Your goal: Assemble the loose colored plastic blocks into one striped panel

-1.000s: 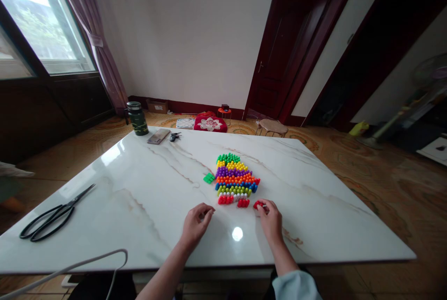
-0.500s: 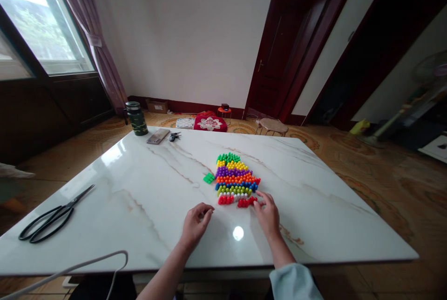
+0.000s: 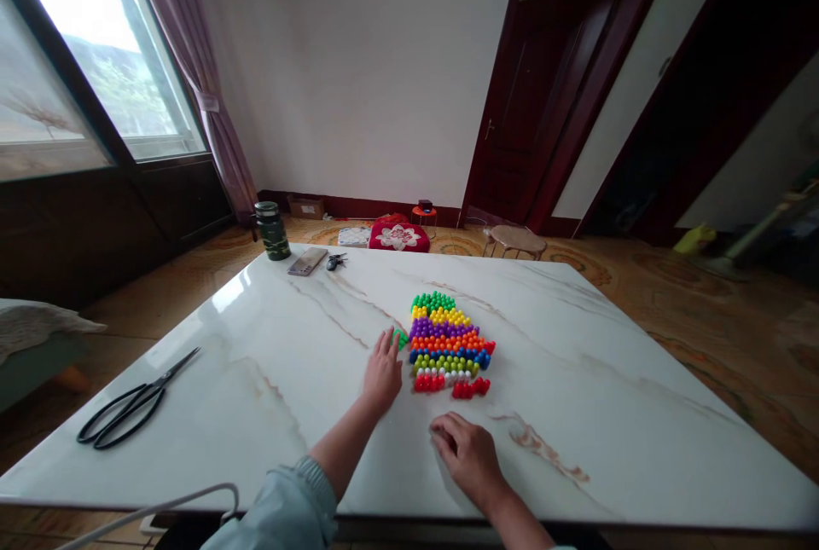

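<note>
Rows of coloured beads (image 3: 444,344) lie on the white marble table (image 3: 307,413), running from green at the far side through yellow, purple, orange, blue, olive and white. Red beads (image 3: 471,389) form the nearest row, in two groups with a small gap between them. My left hand (image 3: 384,373) reaches to a small green piece (image 3: 400,338) left of the rows, its fingers extended and partly covering the piece. My right hand (image 3: 466,454) rests nearer the front edge with fingers curled together; whether anything is between them is hidden.
Black-handled scissors (image 3: 137,403) lie at the left. A camouflage flask (image 3: 272,231), a phone (image 3: 308,261) and keys (image 3: 335,262) stand or lie at the far left corner. A cable (image 3: 159,509) crosses the front left edge. Beyond is a stool (image 3: 517,239).
My left hand has moved forward to the green piece and its fingers have stretched out. My right hand has drawn back from the red beads toward the front edge. The view has shifted slightly.
</note>
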`<action>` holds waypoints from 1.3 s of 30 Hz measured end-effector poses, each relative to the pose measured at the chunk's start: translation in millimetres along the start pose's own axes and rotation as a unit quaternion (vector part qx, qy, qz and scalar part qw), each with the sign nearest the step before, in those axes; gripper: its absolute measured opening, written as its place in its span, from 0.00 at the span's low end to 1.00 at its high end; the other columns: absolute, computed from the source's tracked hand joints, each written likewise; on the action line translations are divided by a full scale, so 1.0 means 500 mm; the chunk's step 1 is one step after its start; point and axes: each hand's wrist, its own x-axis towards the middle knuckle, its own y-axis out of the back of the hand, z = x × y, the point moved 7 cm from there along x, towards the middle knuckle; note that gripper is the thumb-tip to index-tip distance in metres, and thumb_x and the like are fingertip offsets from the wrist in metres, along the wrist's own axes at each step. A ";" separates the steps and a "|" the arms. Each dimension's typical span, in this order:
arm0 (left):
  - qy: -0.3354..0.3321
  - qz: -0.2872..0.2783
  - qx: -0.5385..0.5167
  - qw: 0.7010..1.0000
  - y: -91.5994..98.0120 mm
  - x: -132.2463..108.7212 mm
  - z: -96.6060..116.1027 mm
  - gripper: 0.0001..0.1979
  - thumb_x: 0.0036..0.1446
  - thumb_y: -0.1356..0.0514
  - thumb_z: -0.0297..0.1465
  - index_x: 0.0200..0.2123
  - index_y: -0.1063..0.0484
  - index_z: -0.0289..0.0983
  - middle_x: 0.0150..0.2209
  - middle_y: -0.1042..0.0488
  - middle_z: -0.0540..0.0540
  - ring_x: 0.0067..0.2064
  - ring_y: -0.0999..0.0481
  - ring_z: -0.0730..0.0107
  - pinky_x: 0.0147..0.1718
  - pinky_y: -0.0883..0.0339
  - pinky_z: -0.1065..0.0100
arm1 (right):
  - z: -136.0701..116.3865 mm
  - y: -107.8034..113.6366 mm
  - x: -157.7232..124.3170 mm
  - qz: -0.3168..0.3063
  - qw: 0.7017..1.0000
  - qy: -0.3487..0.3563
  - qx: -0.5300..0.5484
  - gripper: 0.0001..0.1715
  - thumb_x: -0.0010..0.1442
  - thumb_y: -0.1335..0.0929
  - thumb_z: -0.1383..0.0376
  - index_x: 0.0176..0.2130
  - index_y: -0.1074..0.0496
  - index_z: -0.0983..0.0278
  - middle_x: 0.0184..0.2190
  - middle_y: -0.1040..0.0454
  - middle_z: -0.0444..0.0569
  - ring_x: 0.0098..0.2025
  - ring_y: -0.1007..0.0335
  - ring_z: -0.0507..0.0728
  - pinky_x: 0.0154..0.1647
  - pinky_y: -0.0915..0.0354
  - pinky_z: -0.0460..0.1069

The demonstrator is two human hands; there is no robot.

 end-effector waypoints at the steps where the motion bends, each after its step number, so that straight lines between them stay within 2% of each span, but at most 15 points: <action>1: -0.005 -0.030 0.010 0.999 -0.011 0.015 -0.003 0.29 0.54 0.47 0.20 0.61 0.41 0.32 0.65 0.44 0.38 0.66 0.48 0.56 0.62 0.48 0.56 | 0.001 0.000 0.000 -0.003 1.000 0.002 -0.005 0.09 0.58 0.36 0.68 0.36 0.27 0.59 0.32 0.25 0.43 0.29 0.31 0.50 0.32 0.42 0.44; 3: -0.014 -0.065 0.021 0.998 -0.023 0.031 -0.009 0.27 0.56 0.47 0.22 0.60 0.38 0.34 0.64 0.42 0.40 0.65 0.44 0.57 0.62 0.47 0.57 | 0.002 -0.002 -0.001 -0.006 1.000 0.006 -0.011 0.09 0.58 0.37 0.68 0.36 0.27 0.59 0.32 0.25 0.43 0.30 0.31 0.50 0.33 0.42 0.44; 6: -0.028 -0.042 0.016 0.999 -0.014 0.020 -0.013 0.21 0.57 0.46 0.23 0.55 0.33 0.37 0.60 0.36 0.43 0.60 0.36 0.61 0.60 0.43 0.59 | 0.002 -0.004 -0.002 -0.006 1.000 0.007 -0.017 0.09 0.58 0.37 0.69 0.36 0.28 0.59 0.32 0.25 0.43 0.30 0.31 0.50 0.33 0.42 0.44; 9: -0.039 0.008 -0.004 0.999 0.013 -0.022 -0.007 0.16 0.57 0.46 0.23 0.48 0.29 0.40 0.54 0.31 0.45 0.55 0.33 0.63 0.55 0.38 0.61 | 0.001 -0.004 -0.002 -0.004 1.000 0.005 -0.013 0.10 0.58 0.37 0.69 0.37 0.28 0.59 0.33 0.25 0.43 0.30 0.31 0.50 0.33 0.42 0.44; 11: -0.044 0.018 -0.014 0.999 0.026 -0.058 0.001 0.14 0.56 0.45 0.23 0.45 0.29 0.40 0.51 0.30 0.45 0.52 0.32 0.62 0.52 0.35 0.61 | 0.000 -0.003 -0.003 -0.004 1.000 0.004 -0.010 0.10 0.58 0.37 0.69 0.37 0.28 0.59 0.33 0.25 0.43 0.30 0.30 0.50 0.33 0.42 0.44; 16: -0.058 0.008 -0.028 0.998 0.042 -0.146 0.028 0.12 0.57 0.45 0.24 0.44 0.31 0.40 0.47 0.32 0.44 0.47 0.31 0.63 0.48 0.33 0.61 | -0.004 0.004 -0.003 0.002 0.999 -0.012 -0.030 0.11 0.58 0.37 0.67 0.40 0.27 0.59 0.33 0.24 0.43 0.30 0.29 0.51 0.33 0.40 0.44; 20: -0.025 -0.002 -0.043 0.999 0.049 -0.182 0.037 0.11 0.59 0.47 0.26 0.45 0.33 0.40 0.46 0.33 0.44 0.42 0.28 0.67 0.43 0.32 0.64 | -0.008 -0.002 0.009 0.013 0.996 -0.064 -0.058 0.17 0.57 0.36 0.67 0.46 0.28 0.59 0.33 0.23 0.45 0.31 0.27 0.53 0.34 0.36 0.46; 24: 0.005 -0.002 -0.054 0.999 0.062 -0.178 0.034 0.10 0.62 0.51 0.28 0.40 0.31 0.39 0.40 0.30 0.44 0.38 0.27 0.67 0.39 0.32 0.66 | -0.037 -0.032 0.029 0.043 0.997 -0.064 -0.024 0.32 0.53 0.35 0.71 0.58 0.35 0.60 0.49 0.27 0.50 0.43 0.26 0.55 0.40 0.33 0.47; 27: 0.028 -0.017 -0.086 0.996 0.069 -0.171 0.024 0.15 0.64 0.55 0.31 0.36 0.29 0.38 0.33 0.27 0.45 0.34 0.26 0.67 0.37 0.33 0.66 | -0.065 -0.057 0.039 0.075 0.996 -0.051 0.016 0.32 0.53 0.35 0.72 0.58 0.35 0.60 0.56 0.32 0.52 0.51 0.29 0.57 0.47 0.33 0.48; 30: 0.026 -0.022 -0.154 0.988 0.075 -0.171 0.019 0.15 0.64 0.53 0.34 0.35 0.27 0.38 0.33 0.24 0.46 0.35 0.25 0.67 0.38 0.33 0.68 | -0.077 -0.073 0.040 0.094 0.990 -0.073 0.069 0.28 0.52 0.35 0.73 0.53 0.31 0.60 0.50 0.27 0.50 0.48 0.28 0.57 0.47 0.33 0.48; 35: 0.017 -0.026 -0.230 0.973 0.075 -0.170 0.012 0.15 0.63 0.49 0.36 0.35 0.24 0.39 0.33 0.22 0.46 0.35 0.24 0.69 0.38 0.32 0.70 | -0.066 -0.078 0.034 0.112 0.973 -0.115 0.163 0.15 0.52 0.33 0.67 0.42 0.27 0.62 0.35 0.22 0.48 0.33 0.27 0.55 0.36 0.32 0.48; 37: 0.004 -0.026 -0.220 0.975 0.076 -0.158 0.006 0.16 0.62 0.49 0.39 0.36 0.23 0.39 0.39 0.22 0.44 0.40 0.23 0.67 0.41 0.31 0.69 | -0.059 -0.074 0.032 0.125 0.958 -0.115 0.229 0.12 0.55 0.34 0.63 0.40 0.26 0.64 0.33 0.22 0.49 0.30 0.28 0.55 0.33 0.32 0.47; 39: -0.003 -0.016 -0.153 0.988 0.079 -0.136 -0.007 0.17 0.62 0.48 0.41 0.44 0.24 0.41 0.51 0.26 0.42 0.51 0.27 0.63 0.50 0.34 0.63 | -0.047 -0.060 0.033 0.148 0.936 -0.122 0.296 0.16 0.57 0.35 0.59 0.41 0.26 0.65 0.33 0.22 0.51 0.29 0.28 0.55 0.30 0.31 0.47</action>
